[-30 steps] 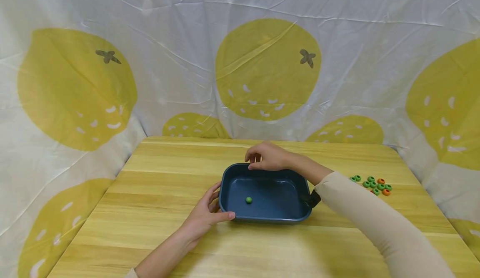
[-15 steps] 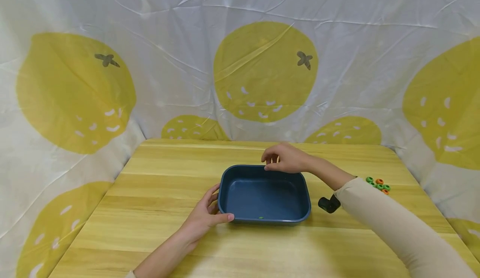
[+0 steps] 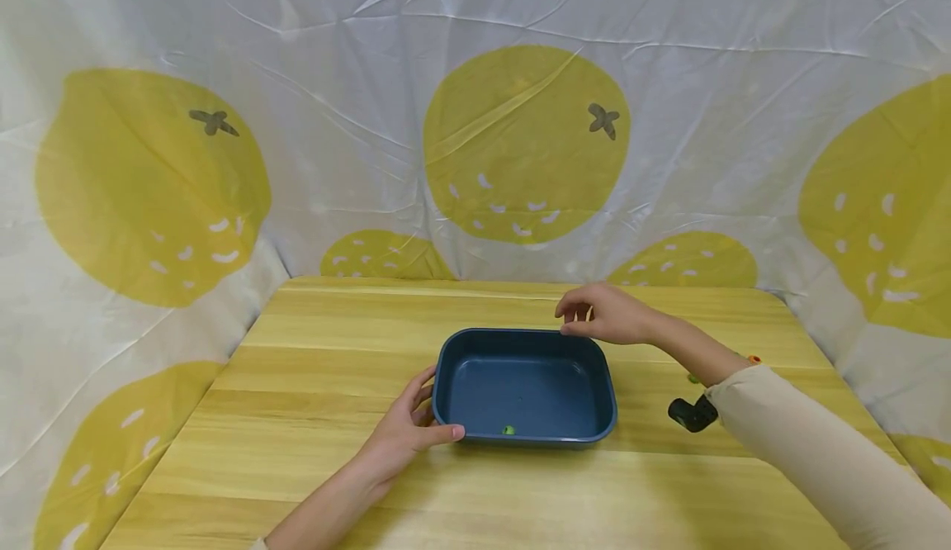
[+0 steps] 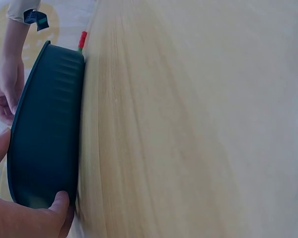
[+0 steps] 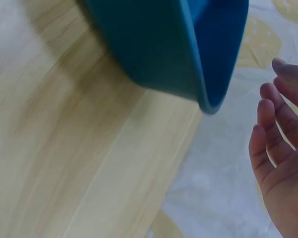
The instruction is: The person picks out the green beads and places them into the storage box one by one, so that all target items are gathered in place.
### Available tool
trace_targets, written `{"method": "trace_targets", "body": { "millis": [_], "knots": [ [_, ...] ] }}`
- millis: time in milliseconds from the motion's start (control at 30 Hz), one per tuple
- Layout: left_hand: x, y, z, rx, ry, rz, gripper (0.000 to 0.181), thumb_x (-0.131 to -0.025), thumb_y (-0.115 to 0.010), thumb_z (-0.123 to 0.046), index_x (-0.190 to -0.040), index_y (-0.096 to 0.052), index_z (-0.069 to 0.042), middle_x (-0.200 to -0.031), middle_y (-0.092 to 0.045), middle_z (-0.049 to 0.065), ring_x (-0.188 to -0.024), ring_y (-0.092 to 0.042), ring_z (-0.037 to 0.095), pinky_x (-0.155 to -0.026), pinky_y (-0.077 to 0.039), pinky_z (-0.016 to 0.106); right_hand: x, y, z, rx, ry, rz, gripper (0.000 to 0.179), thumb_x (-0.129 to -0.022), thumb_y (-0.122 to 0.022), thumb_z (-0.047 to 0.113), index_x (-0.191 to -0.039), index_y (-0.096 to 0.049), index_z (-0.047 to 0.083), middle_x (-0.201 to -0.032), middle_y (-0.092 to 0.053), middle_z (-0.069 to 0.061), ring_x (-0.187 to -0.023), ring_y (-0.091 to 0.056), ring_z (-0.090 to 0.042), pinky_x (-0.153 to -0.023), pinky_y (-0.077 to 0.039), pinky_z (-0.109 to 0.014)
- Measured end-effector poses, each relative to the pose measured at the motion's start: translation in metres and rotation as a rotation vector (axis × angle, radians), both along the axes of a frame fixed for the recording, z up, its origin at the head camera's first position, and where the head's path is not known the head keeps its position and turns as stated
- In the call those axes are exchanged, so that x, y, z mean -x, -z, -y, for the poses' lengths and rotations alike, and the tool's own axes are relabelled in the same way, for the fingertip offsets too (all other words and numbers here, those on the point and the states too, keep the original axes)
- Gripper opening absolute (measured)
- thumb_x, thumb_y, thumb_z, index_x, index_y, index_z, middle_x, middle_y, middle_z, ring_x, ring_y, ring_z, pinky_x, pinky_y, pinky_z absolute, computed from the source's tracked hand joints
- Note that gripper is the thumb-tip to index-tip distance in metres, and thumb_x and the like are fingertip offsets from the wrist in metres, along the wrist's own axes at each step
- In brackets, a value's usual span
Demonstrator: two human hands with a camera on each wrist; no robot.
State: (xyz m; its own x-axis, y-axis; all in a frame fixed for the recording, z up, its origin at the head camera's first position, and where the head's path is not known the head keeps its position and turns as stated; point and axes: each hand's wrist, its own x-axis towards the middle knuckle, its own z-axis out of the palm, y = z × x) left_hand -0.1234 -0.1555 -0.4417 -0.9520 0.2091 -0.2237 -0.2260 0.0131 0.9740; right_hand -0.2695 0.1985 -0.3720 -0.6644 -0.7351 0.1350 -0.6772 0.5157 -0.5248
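A dark blue rectangular basin [image 3: 523, 385] stands on the wooden table, with one green bead [image 3: 508, 430] inside by its front wall. My left hand [image 3: 409, 430] grips the basin's left end, thumb on the front rim and fingers along the outer side; the left wrist view shows this hand [image 4: 35, 213] from close up. At the back right rim, my right hand [image 3: 605, 313] hovers with loosely bent fingers and nothing between them. In the right wrist view, that hand [image 5: 283, 134] appears apart from the basin [image 5: 154, 49].
Behind my right forearm lie beads, mostly hidden, with an orange bead [image 3: 754, 360] and a green bead [image 3: 694, 378] peeking out. A black wrist camera [image 3: 693, 414] sits on my right wrist. A lemon-print cloth [image 3: 357, 162] hangs behind the table [image 3: 334, 343].
My right hand has moved right along the basin's back rim. Inside, the green bead has rolled to the front wall, then slightly left. My left hand keeps its hold.
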Motion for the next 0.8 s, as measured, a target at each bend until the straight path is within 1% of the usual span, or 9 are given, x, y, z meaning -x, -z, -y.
{"method": "trace_targets", "body": {
  "millis": [167,367,533,800],
  "knots": [
    [0.0,0.0,0.0,0.009,-0.003,-0.002,0.099,-0.081,-0.089,-0.003,-0.161,-0.034,-0.019,-0.155,-0.043,0.019,-0.132,-0.052,0.038,-0.105,-0.044,0.05,-0.003,-0.001,-0.015,-0.004,0.04,0.014,0.017,-0.097,-0.076,0.017,-0.112,-0.074,0.01,-0.094,-0.067,0.01,-0.082,-0.064,-0.009,-0.075,-0.056,-0.034],
    [0.0,0.0,0.0,0.014,-0.011,-0.001,0.099,-0.08,-0.089,-0.004,-0.161,-0.034,-0.019,-0.155,-0.043,0.02,-0.132,-0.053,0.038,-0.103,-0.045,0.049,-0.006,0.0,-0.035,-0.011,0.091,0.001,0.017,-0.096,-0.076,0.015,-0.112,-0.073,0.008,-0.09,-0.068,0.012,-0.082,-0.063,-0.01,-0.074,-0.056,-0.034],
    [0.001,0.0,-0.001,0.024,-0.008,-0.001,0.099,-0.08,-0.089,-0.004,-0.161,-0.034,-0.019,-0.155,-0.043,0.02,-0.133,-0.051,0.039,-0.105,-0.043,0.051,-0.008,0.003,-0.053,-0.008,0.13,-0.001,0.017,-0.096,-0.077,0.015,-0.111,-0.074,0.008,-0.088,-0.067,0.011,-0.08,-0.063,-0.011,-0.072,-0.055,-0.032],
    [0.0,-0.002,-0.001,0.035,-0.01,0.014,0.098,-0.081,-0.088,-0.002,-0.161,-0.034,-0.02,-0.155,-0.043,0.02,-0.132,-0.052,0.039,-0.105,-0.044,0.052,-0.017,0.005,-0.078,0.01,0.174,0.017,0.016,-0.097,-0.076,0.017,-0.109,-0.073,0.008,-0.086,-0.066,0.01,-0.077,-0.062,-0.011,-0.069,-0.054,-0.032]
  ]
}}
